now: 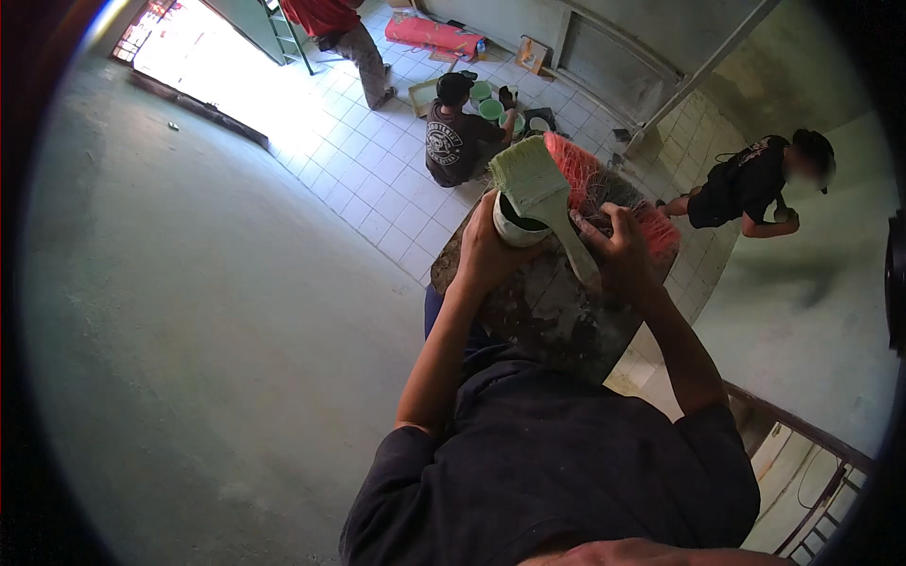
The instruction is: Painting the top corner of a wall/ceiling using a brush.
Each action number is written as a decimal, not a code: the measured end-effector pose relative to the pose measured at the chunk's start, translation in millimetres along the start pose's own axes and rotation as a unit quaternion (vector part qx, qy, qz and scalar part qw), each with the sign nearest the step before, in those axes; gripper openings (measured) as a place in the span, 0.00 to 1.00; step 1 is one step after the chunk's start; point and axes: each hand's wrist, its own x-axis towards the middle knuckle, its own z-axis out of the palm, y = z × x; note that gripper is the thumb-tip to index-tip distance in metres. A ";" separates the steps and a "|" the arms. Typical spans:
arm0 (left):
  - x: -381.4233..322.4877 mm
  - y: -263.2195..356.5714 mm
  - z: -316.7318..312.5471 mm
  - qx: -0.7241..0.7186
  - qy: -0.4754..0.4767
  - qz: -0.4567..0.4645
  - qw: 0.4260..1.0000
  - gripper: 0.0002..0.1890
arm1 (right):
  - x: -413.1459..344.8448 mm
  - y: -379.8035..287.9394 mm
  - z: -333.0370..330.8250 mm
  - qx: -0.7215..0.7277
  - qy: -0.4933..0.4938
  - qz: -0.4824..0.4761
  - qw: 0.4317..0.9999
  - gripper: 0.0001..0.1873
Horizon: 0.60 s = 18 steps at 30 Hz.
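Observation:
My left hand [481,255] is wrapped around a small white paint cup [515,228] with a dark opening. A wide paintbrush [541,180] with pale green, paint-coated bristles lies over the cup's mouth, its handle pointing down towards my right hand [626,258]. The fingers of my right hand are bent and partly spread beside the handle; whether they grip it is unclear. Beneath both hands is a worn, paint-stained board or platform [545,304], with tangled red fibres [577,163] along its far edge.
A pale green wall [212,318] stands at the left. Below, a person [456,134] sits by green paint buckets [490,109] on the tiled floor [386,166]. Another person [750,177] is at the right wall; a third [340,35] stands near a ladder [287,35]. A red roll [432,37] lies beyond.

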 end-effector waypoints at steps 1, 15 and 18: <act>0.4 0.9 0.1 0.012 0.000 0.002 1.000 0.47 | 1.1 0.2 -2.1 0.000 0.001 0.000 1.000 0.33; 3.7 5.1 -6.7 -0.013 -0.054 -0.024 0.998 0.49 | 2.1 9.9 -16.6 0.052 -0.091 0.009 0.994 0.39; 2.5 -2.4 -5.5 -0.012 -0.048 -0.008 0.999 0.50 | 1.3 10.6 -16.7 0.032 -0.108 0.013 0.994 0.41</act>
